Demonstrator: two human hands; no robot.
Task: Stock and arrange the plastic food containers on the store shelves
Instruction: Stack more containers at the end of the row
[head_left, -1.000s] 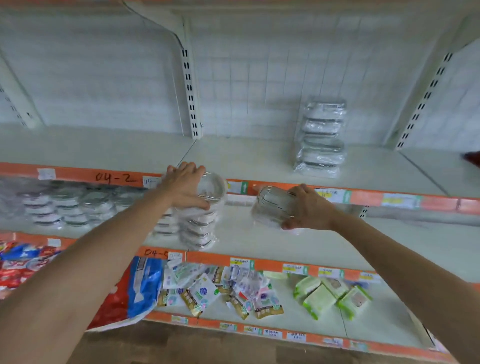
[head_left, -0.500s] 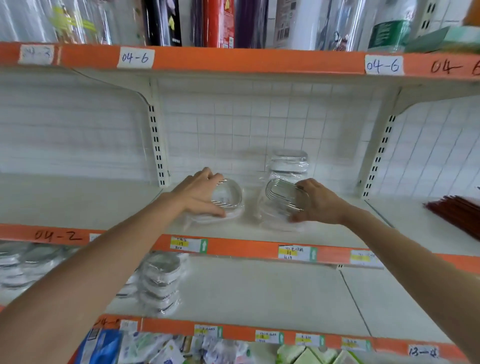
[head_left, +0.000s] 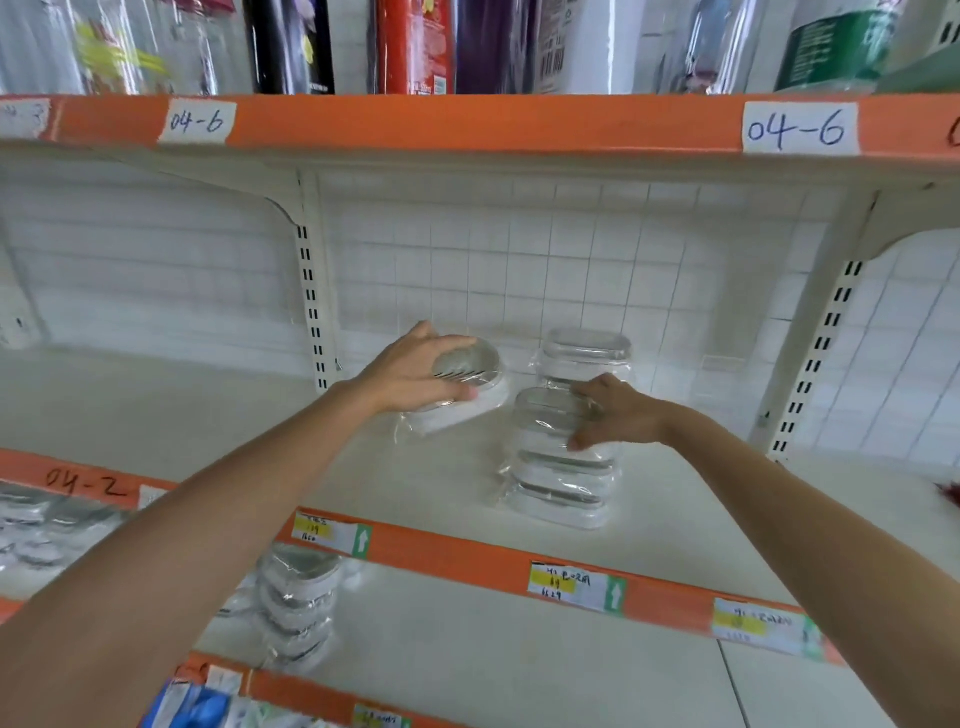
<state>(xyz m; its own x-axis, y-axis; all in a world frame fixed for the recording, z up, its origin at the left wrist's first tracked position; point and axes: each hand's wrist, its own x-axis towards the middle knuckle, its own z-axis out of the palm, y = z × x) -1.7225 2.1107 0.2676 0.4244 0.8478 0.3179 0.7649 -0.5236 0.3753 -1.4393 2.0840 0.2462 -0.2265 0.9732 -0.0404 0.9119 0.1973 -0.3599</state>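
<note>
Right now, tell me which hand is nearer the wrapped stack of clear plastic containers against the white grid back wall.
Right. The right hand rests on the front stack directly before the rear wrapped stack; the left hand grips a round container off to its left.

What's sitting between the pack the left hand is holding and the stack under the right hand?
Nothing: the head view shows only bare white shelf between the wrapped pack in the left hand and the front stack under the right hand.
</note>
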